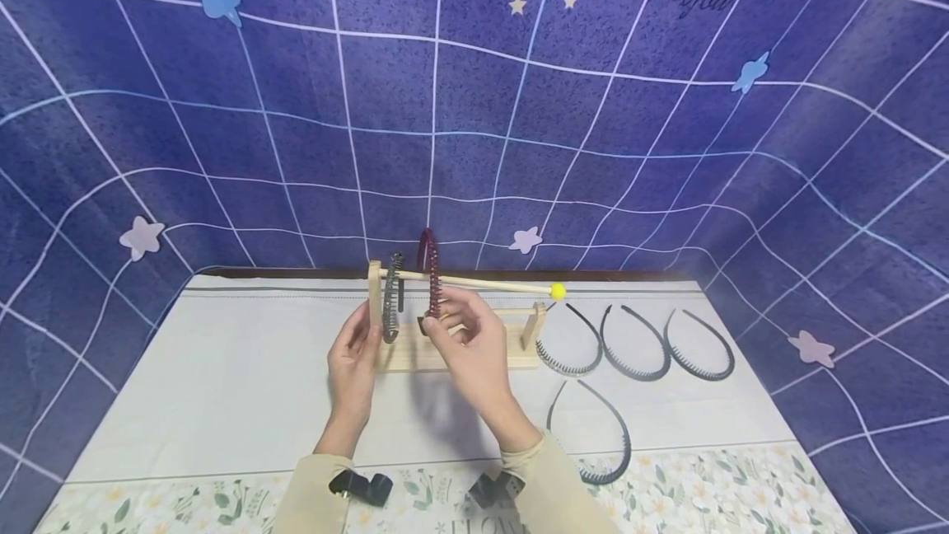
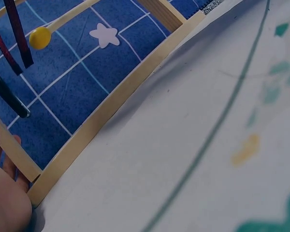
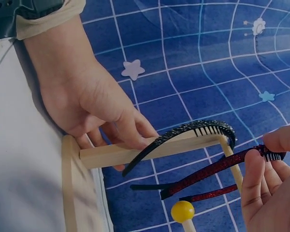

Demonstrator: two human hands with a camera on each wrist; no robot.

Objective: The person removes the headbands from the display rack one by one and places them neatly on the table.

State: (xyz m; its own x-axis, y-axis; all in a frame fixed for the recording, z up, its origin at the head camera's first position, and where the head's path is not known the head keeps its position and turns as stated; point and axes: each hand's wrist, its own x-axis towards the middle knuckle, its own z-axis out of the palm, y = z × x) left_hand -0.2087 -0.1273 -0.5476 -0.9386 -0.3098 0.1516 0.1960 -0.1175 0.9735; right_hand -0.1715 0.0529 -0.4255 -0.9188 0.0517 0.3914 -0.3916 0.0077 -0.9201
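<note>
A wooden stand (image 1: 460, 359) has an upright post (image 1: 375, 295) at its left, with a rod (image 1: 489, 282) running right to a yellow ball (image 1: 558, 292). My left hand (image 1: 352, 365) grips this post, fingers and thumb on either side of it. A black toothed headband (image 1: 392, 303) hangs on the rod beside the post, studded with sparkle in the right wrist view. To its right, a dark red glittery headband (image 1: 434, 270) loops over the rod. My right hand (image 1: 478, 348) pinches the red headband, thumb against fingertips, as the right wrist view (image 3: 275, 188) also shows.
Several dark toothed headbands lie on the white tablecloth (image 1: 222, 377) to the right, one (image 1: 626, 435) nearer the front edge. The stand has a shorter right post (image 1: 532, 326) with a lower bar. Behind hangs a blue gridded cloth (image 1: 474, 163) with stars.
</note>
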